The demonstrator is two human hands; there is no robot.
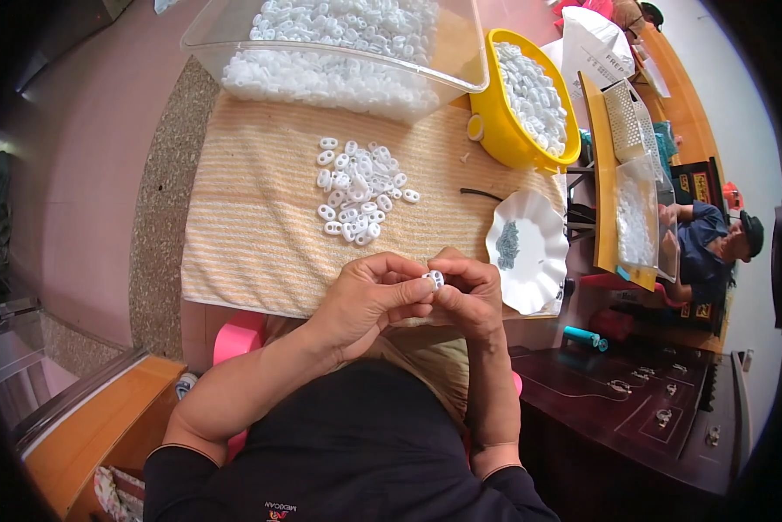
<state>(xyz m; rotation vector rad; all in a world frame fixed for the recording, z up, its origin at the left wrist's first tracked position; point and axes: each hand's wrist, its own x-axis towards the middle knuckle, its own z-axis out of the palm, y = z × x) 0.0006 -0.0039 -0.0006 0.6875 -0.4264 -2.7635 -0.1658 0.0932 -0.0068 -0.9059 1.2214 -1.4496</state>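
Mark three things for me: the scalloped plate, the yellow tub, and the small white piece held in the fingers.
Scalloped plate (pixel 543 261): head view, bare inner surface.
Yellow tub (pixel 499 130): head view, outer side wall.
Small white piece (pixel 437 278): head view, its exposed face.

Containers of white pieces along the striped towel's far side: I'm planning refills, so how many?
2: the clear bin, and the yellow tub just right of it. Any beyond the picture's top are hidden.

Small white piece (pixel 435 278), rounded, dark openings visible on its exposed face. Pinched between the fingers (pixel 406 293) of both hands, which cover part of its outline; exact tilt unclear. Position: left of the scalloped white plate (pixel 541 261), near it, not touching.
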